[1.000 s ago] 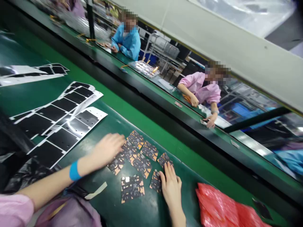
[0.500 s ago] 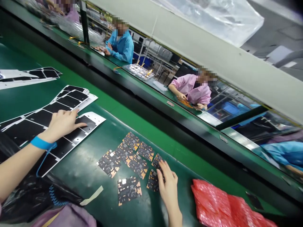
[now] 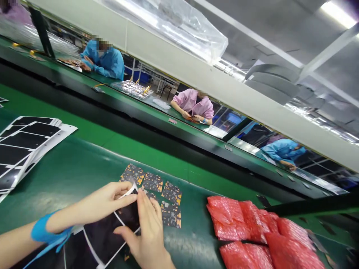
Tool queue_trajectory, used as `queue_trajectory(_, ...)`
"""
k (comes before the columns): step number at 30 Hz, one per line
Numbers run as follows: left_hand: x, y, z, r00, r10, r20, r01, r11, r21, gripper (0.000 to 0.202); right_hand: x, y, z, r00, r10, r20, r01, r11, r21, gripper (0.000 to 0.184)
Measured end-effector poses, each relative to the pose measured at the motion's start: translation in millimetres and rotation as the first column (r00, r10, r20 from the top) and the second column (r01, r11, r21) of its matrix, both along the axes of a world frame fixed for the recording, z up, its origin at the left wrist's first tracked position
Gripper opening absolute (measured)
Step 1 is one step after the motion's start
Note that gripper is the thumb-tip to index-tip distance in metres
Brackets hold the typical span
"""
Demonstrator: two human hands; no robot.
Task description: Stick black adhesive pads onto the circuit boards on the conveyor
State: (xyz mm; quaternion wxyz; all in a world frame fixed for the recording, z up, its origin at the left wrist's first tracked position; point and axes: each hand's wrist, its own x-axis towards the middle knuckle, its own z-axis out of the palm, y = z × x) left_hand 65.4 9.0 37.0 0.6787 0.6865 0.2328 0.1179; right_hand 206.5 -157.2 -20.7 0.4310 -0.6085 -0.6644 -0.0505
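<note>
My left hand [image 3: 113, 200], with a blue strap at the wrist, pinches the far corner of a sheet of black stickers [image 3: 102, 229] and bends it upward. The sheet has a white backing with white lines between its black panels. My right hand [image 3: 150, 224] is open against the sheet's right side, fingertips near the pinched corner, thumb stretched apart over the black surface. Beyond both hands lie several dark circuit boards [image 3: 171, 215] with orange patches, flat on the green table [image 3: 84, 160]. The hands and the sheet hide some of them.
A stack of similar black sheets [image 3: 30, 145] lies at the left. Red bubble-wrap bundles [image 3: 232, 216] are at the right. Past the table's edge, people in blue [image 3: 105, 61] and pink [image 3: 193, 102] sit at another bench, beside a tray of parts [image 3: 133, 89].
My left hand has taken a sheet off the stack and brought it right, over the circuit boards. My right hand has left the boards and come to the sheet. The view has swung right.
</note>
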Motion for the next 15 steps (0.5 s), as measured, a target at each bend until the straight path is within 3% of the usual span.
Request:
queue_trajectory(2,7.9,-14.5,0.2,0.982,-0.191,0.005,0.191,0.981,-0.02,0.044,5.5,-4.4,2.3,0.992,-0.098,-0.079,0.097,0.995,-0.017,0.09)
queue_trajectory(3,9.0,-18.0,-0.8,0.976,-0.218,-0.025,0.219,0.976,0.02,0.046,11.0,-7.0,3.2,0.986,-0.127,-0.108,0.125,0.992,-0.028,0.083)
queue_trajectory(7,10.5,-22.0,-4.0,0.985,-0.11,-0.135,0.139,0.964,0.225,0.042,28.6,-12.2,8.6,0.982,-0.053,-0.181,0.038,0.995,-0.089,0.069)
queue_trajectory(15,16.3,-29.4,-5.5,0.979,-0.125,-0.164,0.168,0.945,0.282,0.044,24.6,-9.7,17.5,0.976,0.061,-0.209,-0.099,0.98,-0.175,0.053)
